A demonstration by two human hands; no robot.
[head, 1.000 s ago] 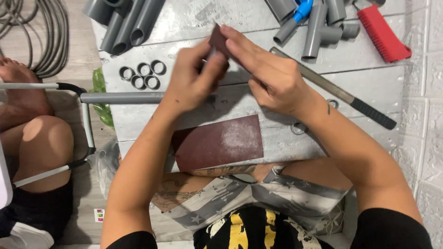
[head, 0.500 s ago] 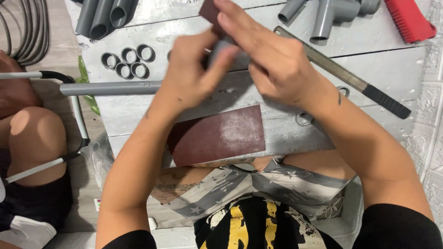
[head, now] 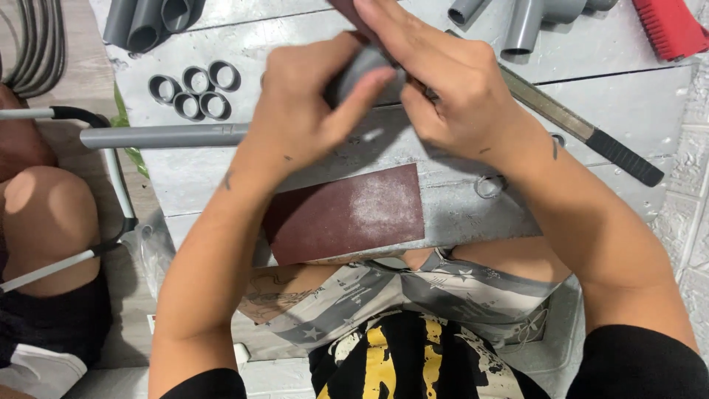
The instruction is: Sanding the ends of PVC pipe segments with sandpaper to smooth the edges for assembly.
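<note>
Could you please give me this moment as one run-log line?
left hand: holds grey pipe piece | right hand: presses sandpaper strip on it | sandpaper sheet: on bench

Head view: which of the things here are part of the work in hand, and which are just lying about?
In hand:
- left hand gripping the grey pipe
- right hand pressing a strip of sandpaper onto it

Lying about:
- sandpaper sheet
- five grey rings
- metal file
- pipe fittings
- red tool
- bundled pipes
</note>
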